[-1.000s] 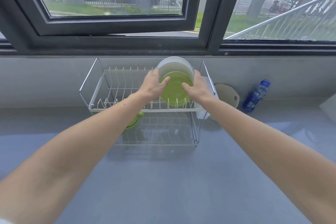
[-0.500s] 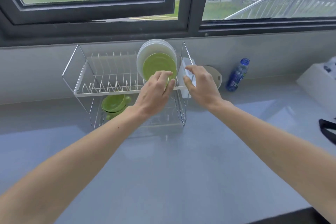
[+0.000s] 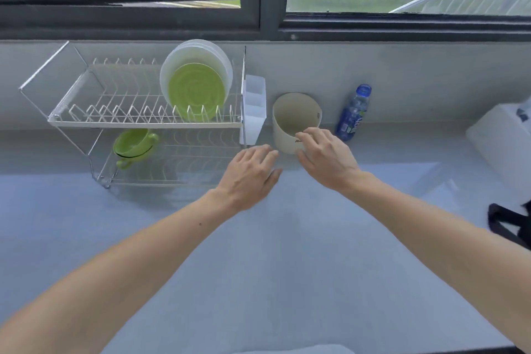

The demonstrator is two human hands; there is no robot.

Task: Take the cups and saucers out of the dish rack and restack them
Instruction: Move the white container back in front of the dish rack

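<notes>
A two-tier white wire dish rack [image 3: 86, 123] stands on the grey counter at the left. A green saucer [image 3: 196, 90] stands upright in its upper tier, in front of white plates [image 3: 198, 50]. Green cups [image 3: 133, 146] sit nested on the lower tier at the left. My left hand [image 3: 250, 175] hovers over the counter just right of the rack, fingers apart, holding nothing. My right hand [image 3: 327, 155] is beside it, fingers spread, its fingertips at the front rim of a beige round container [image 3: 290, 112].
A white cutlery holder [image 3: 254, 106] hangs on the rack's right end. A blue water bottle [image 3: 355, 113] stands against the wall. At the right edge are a white box [image 3: 505, 141] and a black strap [image 3: 508, 224]. The window frame runs above the counter.
Both hands have come away from the green saucer in the upper tier, moving right and down to the counter by the beige container. The view has shifted right.
</notes>
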